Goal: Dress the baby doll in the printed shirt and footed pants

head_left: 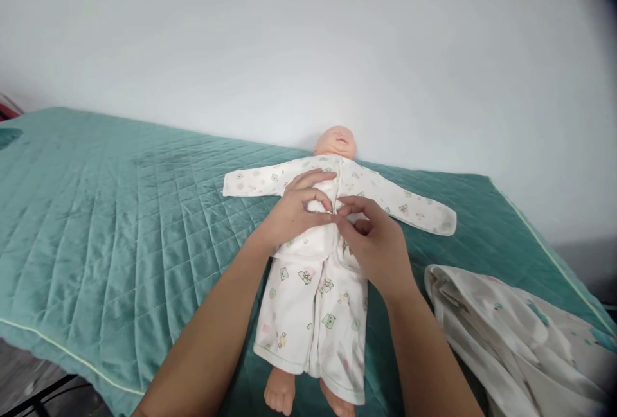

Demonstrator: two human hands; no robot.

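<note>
A baby doll (336,141) lies face up on a green quilted mattress (120,211), head toward the wall, arms spread. It wears a white printed top (400,202) and matching trousers (313,314); bare feet stick out at the bottom. My left hand (296,208) rests on the doll's chest, its fingers pinching the left edge of the top's front opening. My right hand (373,240) meets it from the right, thumb and forefinger pinched on the other edge. The fingertips of both hands touch at the chest's middle.
A crumpled white printed cloth (506,327) lies on the mattress at the lower right. A plain white wall (308,51) runs behind the doll's head. The mattress's front edge with pale piping crosses the lower left, with dark floor beneath.
</note>
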